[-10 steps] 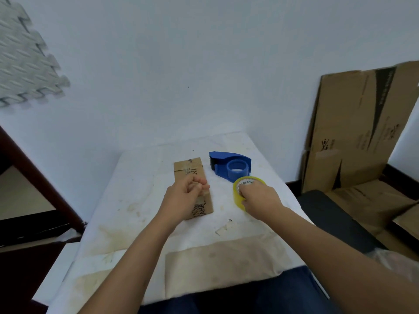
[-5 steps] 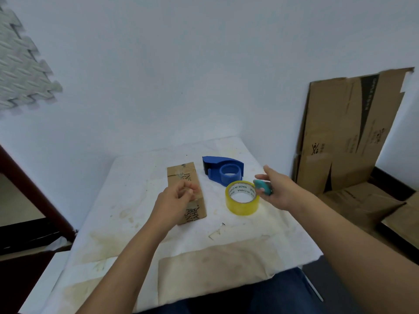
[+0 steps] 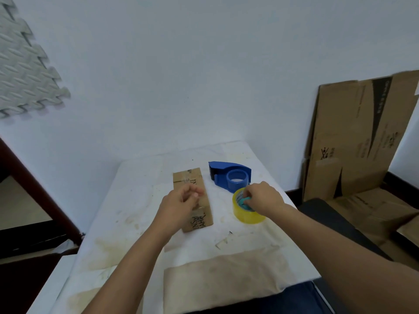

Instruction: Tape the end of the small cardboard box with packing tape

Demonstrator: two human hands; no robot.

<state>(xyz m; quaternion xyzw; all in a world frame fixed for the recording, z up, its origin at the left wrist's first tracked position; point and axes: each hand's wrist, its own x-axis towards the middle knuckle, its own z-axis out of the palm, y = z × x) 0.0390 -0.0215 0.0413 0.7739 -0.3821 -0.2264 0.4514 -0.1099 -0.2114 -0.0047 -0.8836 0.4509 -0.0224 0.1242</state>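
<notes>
Our right hand [image 3: 263, 197] pinches a small teal object [image 3: 246, 203] at the yellow packing tape roll [image 3: 248, 213]; our left hand [image 3: 181, 203], fingers loosely curled and holding nothing we can make out, rests on the small cardboard box [image 3: 192, 184] lying mid-table [image 3: 140, 200], just left of the roll. The box looks light and stiff, best steadied by its long sides

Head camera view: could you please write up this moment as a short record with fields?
surface: table under a stained white cloth
box: small cardboard box lying flat, printed letters on it
left hand: left hand over the middle of the box, fingers curled; blurred, so contact is unclear
tape roll: yellowish tape roll lying flat, right of the box
right hand: right hand over the roll, pinching a small teal object
dispenser: blue tape dispenser behind the roll, untouched
background: flattened cardboard against the wall
</notes>
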